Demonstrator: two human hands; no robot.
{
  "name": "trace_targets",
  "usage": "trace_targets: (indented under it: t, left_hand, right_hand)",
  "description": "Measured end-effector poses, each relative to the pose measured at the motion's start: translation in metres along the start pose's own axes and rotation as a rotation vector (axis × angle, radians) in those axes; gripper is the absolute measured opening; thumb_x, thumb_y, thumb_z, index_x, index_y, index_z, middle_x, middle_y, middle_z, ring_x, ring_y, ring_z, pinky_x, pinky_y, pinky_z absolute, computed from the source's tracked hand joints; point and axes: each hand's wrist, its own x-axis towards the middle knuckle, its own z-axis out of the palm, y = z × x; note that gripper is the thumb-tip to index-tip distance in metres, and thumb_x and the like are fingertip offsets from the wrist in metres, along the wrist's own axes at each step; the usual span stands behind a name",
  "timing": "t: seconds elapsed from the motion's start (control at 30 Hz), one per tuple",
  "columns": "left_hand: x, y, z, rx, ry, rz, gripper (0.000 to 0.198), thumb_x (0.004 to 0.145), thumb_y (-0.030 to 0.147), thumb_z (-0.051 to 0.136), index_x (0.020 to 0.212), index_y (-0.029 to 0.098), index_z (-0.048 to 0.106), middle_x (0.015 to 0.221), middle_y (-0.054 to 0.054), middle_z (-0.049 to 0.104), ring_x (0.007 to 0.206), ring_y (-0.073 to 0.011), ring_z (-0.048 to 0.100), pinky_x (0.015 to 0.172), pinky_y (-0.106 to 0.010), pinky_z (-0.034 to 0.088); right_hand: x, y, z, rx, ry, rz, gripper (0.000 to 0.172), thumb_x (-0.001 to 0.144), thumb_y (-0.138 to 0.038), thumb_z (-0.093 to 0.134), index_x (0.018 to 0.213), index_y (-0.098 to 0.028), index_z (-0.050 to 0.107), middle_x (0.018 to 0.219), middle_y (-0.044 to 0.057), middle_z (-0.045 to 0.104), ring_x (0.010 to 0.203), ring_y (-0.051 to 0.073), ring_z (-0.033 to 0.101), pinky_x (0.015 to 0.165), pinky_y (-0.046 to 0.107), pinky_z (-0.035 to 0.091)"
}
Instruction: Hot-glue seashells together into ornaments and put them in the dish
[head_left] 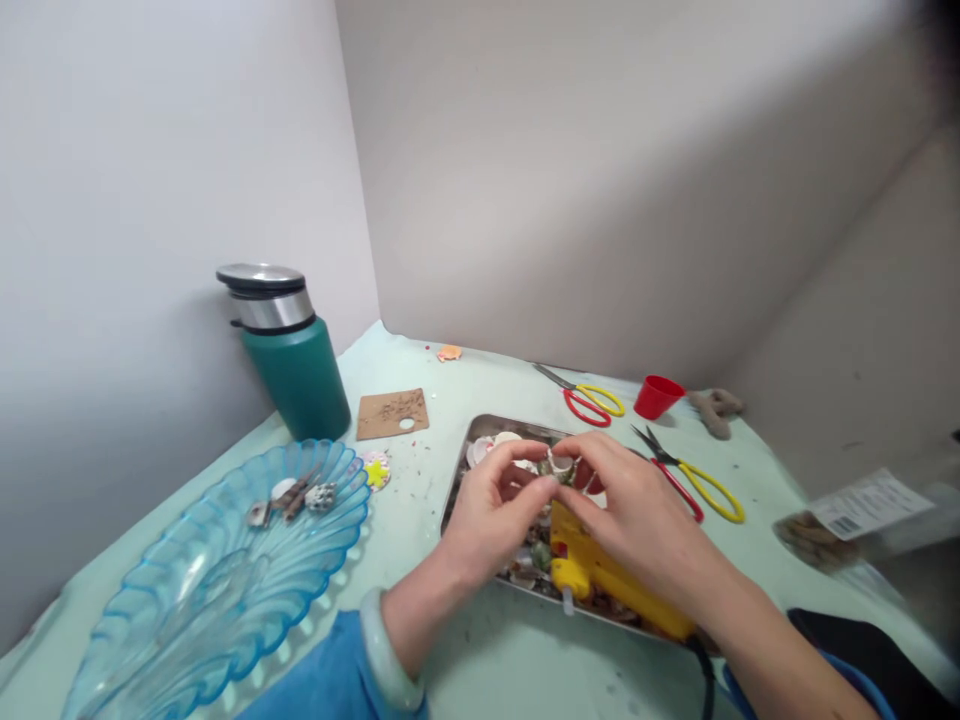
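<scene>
Several shells [321, 497] already lie in the blue scalloped dish [330, 560], left of the left hand [491, 510]. Its nearly closed fingertips and those of the right hand [626, 500] pinch a whitish shell-like piece [561, 466], seemingly not yet placed, over the metal tray [454, 482].

A green lidded bottle [296, 370] stands beyond the left hand [491, 510], to its left. A red cup [658, 398] sits beyond the right hand [634, 505], and a white-labelled packet [862, 515] lies to that hand's right.
</scene>
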Motion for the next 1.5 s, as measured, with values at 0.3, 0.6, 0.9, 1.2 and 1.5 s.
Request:
trace_targets:
  t: [0.3,0.6,0.9,1.2,1.5]
  left_hand:
    - [0.003,0.005,-0.001,-0.255,0.022,-0.140,0.030,0.068,0.026,0.075,0.093,0.013,0.064,0.079,-0.004,0.066,0.071,-0.0134,0.062,0.070,-0.026,0.050]
    - [0.003,0.004,-0.001,-0.290,0.073,-0.153,0.027,0.065,0.023,0.078,0.089,0.014,0.070,0.083,-0.003,0.071,0.073,-0.0121,0.064,0.070,-0.023,0.051]
    - [0.003,0.004,-0.005,-0.224,-0.020,-0.104,0.042,0.068,0.022,0.076,0.109,0.018,0.065,0.088,-0.004,0.071,0.076,-0.0128,0.063,0.072,-0.024,0.050]
    - [0.003,0.005,-0.005,-0.188,-0.003,-0.105,0.033,0.068,0.022,0.076,0.100,0.018,0.066,0.087,-0.003,0.069,0.075,-0.0126,0.062,0.066,-0.022,0.048]
    - [0.005,0.004,-0.003,-0.204,0.003,-0.071,0.024,0.068,0.019,0.076,0.090,0.017,0.065,0.084,-0.002,0.069,0.072,-0.0108,0.062,0.064,-0.020,0.049]
  right_hand:
    - [0.000,0.003,0.005,0.081,0.041,0.005,0.020,0.084,-0.025,0.058,0.104,-0.023,0.055,0.090,0.001,0.063,0.077,0.018,0.059,0.067,0.031,0.043]
    - [0.000,-0.010,0.007,0.123,0.147,-0.044,0.017,0.082,-0.016,0.057,0.099,-0.020,0.058,0.085,0.001,0.063,0.072,0.017,0.059,0.067,0.031,0.043]
    - [-0.001,-0.005,0.001,0.155,0.159,-0.049,0.024,0.080,-0.011,0.058,0.102,-0.021,0.056,0.094,0.000,0.063,0.076,0.015,0.059,0.071,0.030,0.043]
    - [0.001,-0.003,-0.001,0.161,0.102,-0.073,0.021,0.083,-0.012,0.056,0.101,-0.021,0.055,0.094,0.000,0.061,0.081,0.016,0.057,0.071,0.030,0.043]
    - [0.000,-0.003,0.000,0.174,0.094,-0.089,0.019,0.083,-0.011,0.056,0.099,-0.021,0.054,0.094,0.000,0.062,0.082,0.016,0.058,0.072,0.029,0.044]
